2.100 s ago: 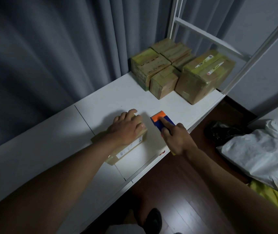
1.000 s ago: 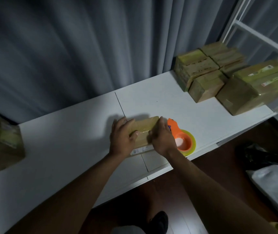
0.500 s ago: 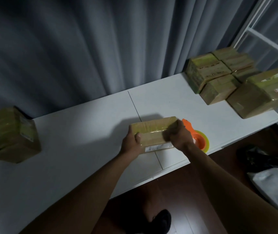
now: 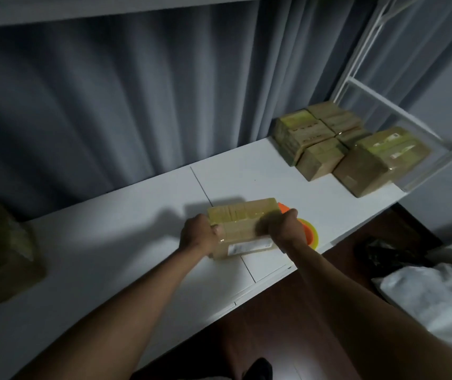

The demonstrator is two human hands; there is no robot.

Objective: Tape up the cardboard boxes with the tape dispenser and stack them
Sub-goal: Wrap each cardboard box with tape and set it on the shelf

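With both of my hands clamped on the ends of a small cardboard box [image 4: 242,227], I am between taping and stacking. From the head view, my left hand [image 4: 198,237] wraps its left end, thumb on the near face, and my right hand [image 4: 285,230] grips the right end, fingers curled over the top. The box looks lifted and tipped toward me, its glossy taped top and white label both showing, though I cannot tell whether its lower edge touches the white table [image 4: 126,242]. The orange tape dispenser [image 4: 308,234] lies on the table just behind my right hand, mostly hidden by it. Far to the right, by the white rack [image 4: 384,105], a group of taped boxes [image 4: 348,144] sits packed together; another box [image 4: 2,253] sits blurred at the table's left edge. I judge this box sealed, so the next move calls for carrying it to one of those groups, keeping it level, clearing the dispenser, and setting it squarely on a flat top so it does not slide off.
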